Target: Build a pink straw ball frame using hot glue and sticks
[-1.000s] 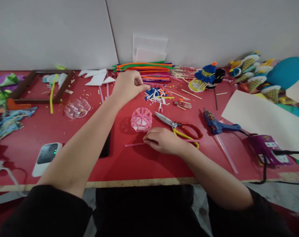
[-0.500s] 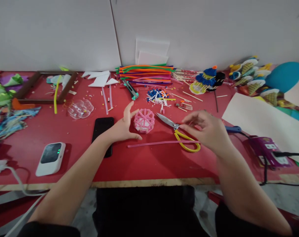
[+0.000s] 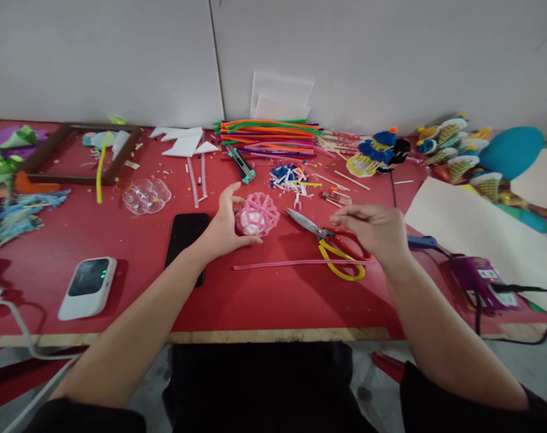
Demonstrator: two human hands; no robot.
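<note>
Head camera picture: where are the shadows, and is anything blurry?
In the head view, soft shadows fall on the red table near the right hand and beside the white device; also in the head view, the purple socket box looks soft, its markings too fuzzy to read.

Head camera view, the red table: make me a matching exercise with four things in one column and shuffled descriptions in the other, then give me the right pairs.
Things
1. Pink lattice ball
2. Scissors
3. Phone
4. White device

Descriptions
A. Black, lying flat
B. Green lights showing
C. Cupped by the left hand
D. One red handle, one yellow

Pairs: 1-C, 2-D, 3-A, 4-B
</note>
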